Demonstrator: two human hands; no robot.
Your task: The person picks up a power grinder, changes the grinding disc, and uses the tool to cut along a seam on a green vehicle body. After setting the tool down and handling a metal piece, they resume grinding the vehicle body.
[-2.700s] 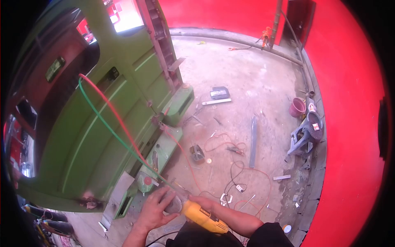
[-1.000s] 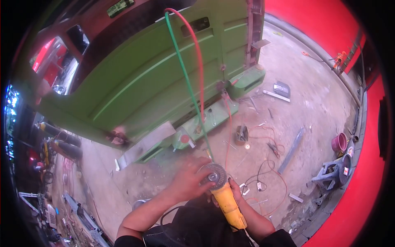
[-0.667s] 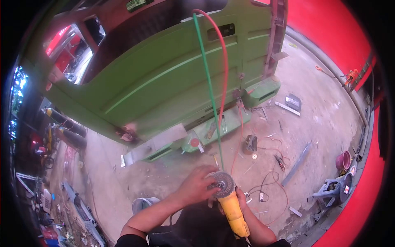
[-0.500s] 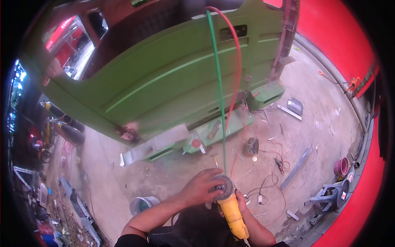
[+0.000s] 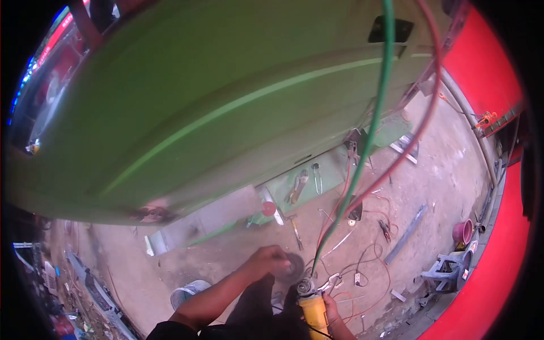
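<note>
My left hand [image 5: 271,262] pinches a dark round grinder disc [image 5: 292,270] by its edge, to the left of the tool. A yellow angle grinder [image 5: 315,315] is in my right hand [image 5: 330,309], whose fingers wrap its side. The grinder's metal head [image 5: 306,287] points up and away from me, and no disc is on it. Over this work leans a large green vehicle body panel [image 5: 226,107]. A green hose [image 5: 378,113] and a red hose [image 5: 416,136] hang in front of the panel and run down toward the grinder.
A hammer [image 5: 297,233] lies on the concrete floor ahead, near the green sill [image 5: 323,184]. Cables and a white socket block [image 5: 357,279] are on the right, along with a grey stool [image 5: 445,273] and a pink pot [image 5: 462,231]. A bucket [image 5: 190,290] stands at left.
The disc has come off the grinder head and moved left in my left hand. The grinder sits lower in view. The green panel appears closer and larger.
</note>
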